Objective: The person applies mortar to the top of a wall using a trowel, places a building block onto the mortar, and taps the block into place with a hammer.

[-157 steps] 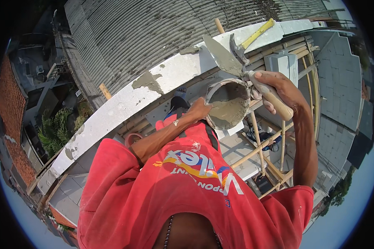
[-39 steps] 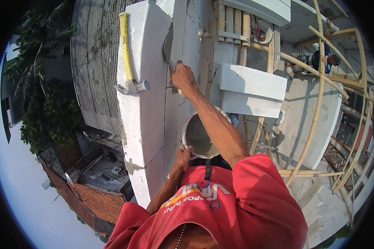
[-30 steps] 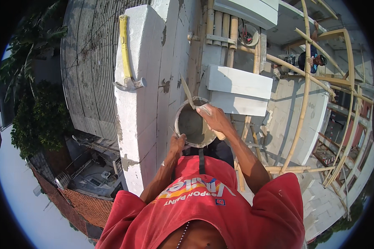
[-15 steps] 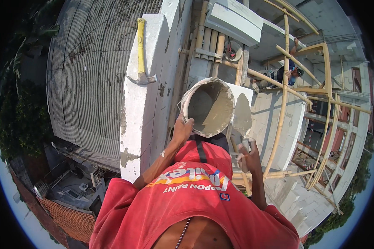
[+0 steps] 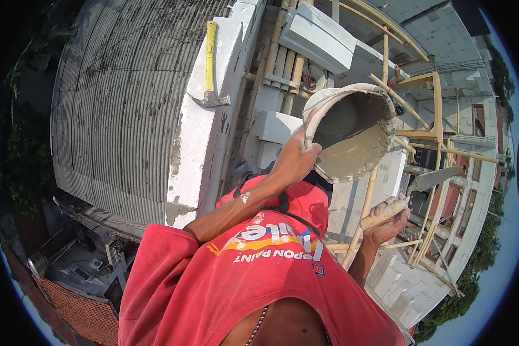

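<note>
My left hand (image 5: 298, 158) grips the rim of a bucket (image 5: 352, 130) at its near left side. The bucket tilts so its mouth faces me, and wet grey mortar (image 5: 360, 153) coats its inside and lies along the lower part. To the right, my right hand (image 5: 388, 221) is wrapped round the wooden handle of a trowel (image 5: 435, 179). Its blade points up and to the right, apart from the bucket. A hammer (image 5: 210, 63) with a yellow handle lies on top of the white block wall, left of the bucket.
The white block wall (image 5: 193, 155) runs along my left, with a corrugated roof (image 5: 121, 115) beyond it. Bamboo poles (image 5: 384, 52) form scaffolding ahead and right. White blocks (image 5: 320, 37) rest on it ahead, near a round container (image 5: 314, 78). A person is mostly hidden behind the bucket.
The bucket has moved right and slightly up with my left hand. My right hand has moved right and turned, bringing the trowel blade into clear view. My view has shifted too.
</note>
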A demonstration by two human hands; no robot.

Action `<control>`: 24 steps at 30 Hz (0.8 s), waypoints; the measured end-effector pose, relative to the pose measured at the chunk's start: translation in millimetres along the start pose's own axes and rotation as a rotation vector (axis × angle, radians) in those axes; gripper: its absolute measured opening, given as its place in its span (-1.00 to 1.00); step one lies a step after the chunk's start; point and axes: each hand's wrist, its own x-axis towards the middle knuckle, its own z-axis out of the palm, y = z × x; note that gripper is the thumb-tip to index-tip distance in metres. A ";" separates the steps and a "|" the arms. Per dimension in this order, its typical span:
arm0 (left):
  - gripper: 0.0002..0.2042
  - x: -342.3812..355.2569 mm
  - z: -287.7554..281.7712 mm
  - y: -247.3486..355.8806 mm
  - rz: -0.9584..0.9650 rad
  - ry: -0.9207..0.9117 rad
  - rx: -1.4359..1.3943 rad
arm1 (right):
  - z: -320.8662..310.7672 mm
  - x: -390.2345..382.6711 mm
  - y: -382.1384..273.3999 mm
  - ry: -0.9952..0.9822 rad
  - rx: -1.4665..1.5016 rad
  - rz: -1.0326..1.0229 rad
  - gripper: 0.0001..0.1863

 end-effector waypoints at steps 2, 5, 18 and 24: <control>-0.42 7.4 7.4 8.1 0.035 -0.025 0.007 | 3.2 3.5 -6.7 0.024 0.040 -0.068 -0.44; -0.41 19.0 16.6 28.0 0.019 -0.062 -0.196 | 8.1 14.1 -10.4 -0.002 0.032 -0.083 -0.44; -0.19 237.8 -23.8 27.0 0.006 0.205 0.011 | 150.3 260.4 114.3 0.125 -0.155 0.212 -0.58; -0.17 441.5 -64.5 48.8 -0.331 0.202 0.179 | 270.6 516.6 181.5 -0.099 -0.342 0.171 -0.66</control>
